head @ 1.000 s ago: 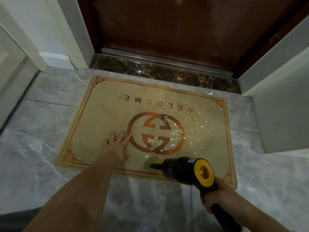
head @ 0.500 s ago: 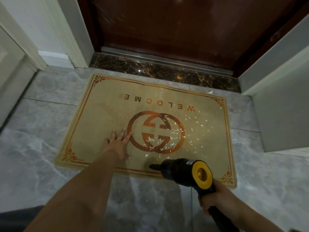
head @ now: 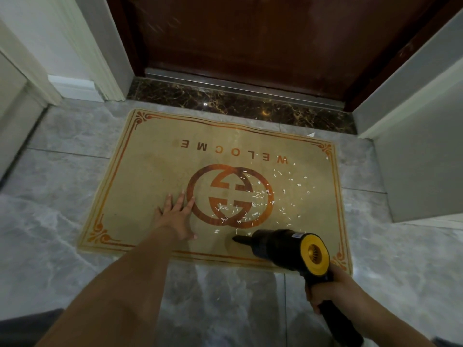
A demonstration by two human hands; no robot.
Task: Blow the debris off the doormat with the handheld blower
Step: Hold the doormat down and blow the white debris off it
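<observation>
many white debris (head: 253,196) flecks lie on doormat (head: 155,171) centre to 3 o'clock. left hand (head: 176,212) presses it flat; right hand (head: 325,291) grips blower (head: 283,246), nozzle at 6 o'clock. step: blowing. next i sweep toward 2.

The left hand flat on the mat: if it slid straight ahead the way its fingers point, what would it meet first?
The left hand would likely first cross the orange ring logo printed on the doormat, then the nearest white debris.

Home entryway, wooden door (head: 250,46), welcome doormat (head: 150,171), tiled floor (head: 50,221)
</observation>
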